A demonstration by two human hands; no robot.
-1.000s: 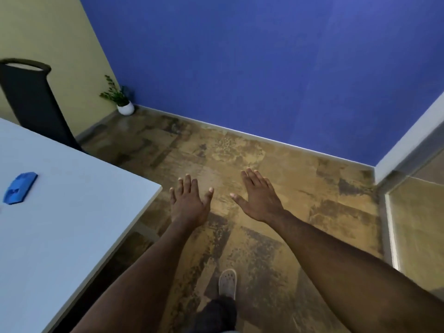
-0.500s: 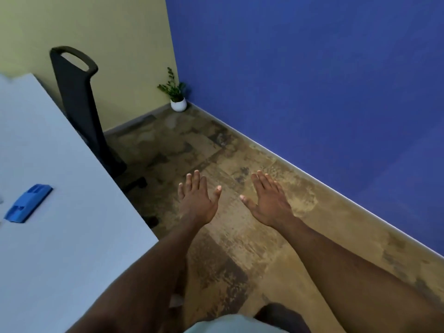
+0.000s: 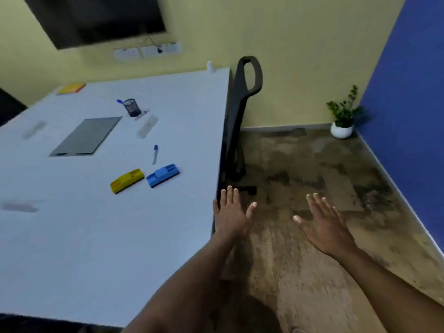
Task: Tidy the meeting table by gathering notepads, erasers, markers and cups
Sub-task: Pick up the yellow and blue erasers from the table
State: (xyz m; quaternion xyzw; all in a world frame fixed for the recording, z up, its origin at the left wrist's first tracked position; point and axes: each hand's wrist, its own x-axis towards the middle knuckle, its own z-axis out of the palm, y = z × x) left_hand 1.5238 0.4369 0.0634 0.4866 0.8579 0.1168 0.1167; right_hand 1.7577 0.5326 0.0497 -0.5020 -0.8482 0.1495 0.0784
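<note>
White bench [image 3: 96, 236] top looks smooth and bare up close, and both hands hover past its right edge with fingers straight and spread, left hand [image 3: 229, 216] just at the edge, right hand [image 3: 324, 227] over the mottled brown floor, neither holding anything. I'd swing the left over first to the blocky plastic erasers, blue [image 3: 163, 175] beside yellow [image 3: 126, 180]. Slim blue-capped marker [image 3: 155, 153] next, flat grey notepad [image 3: 87, 137], then the round mesh cup [image 3: 132, 107] farthest back.
</note>
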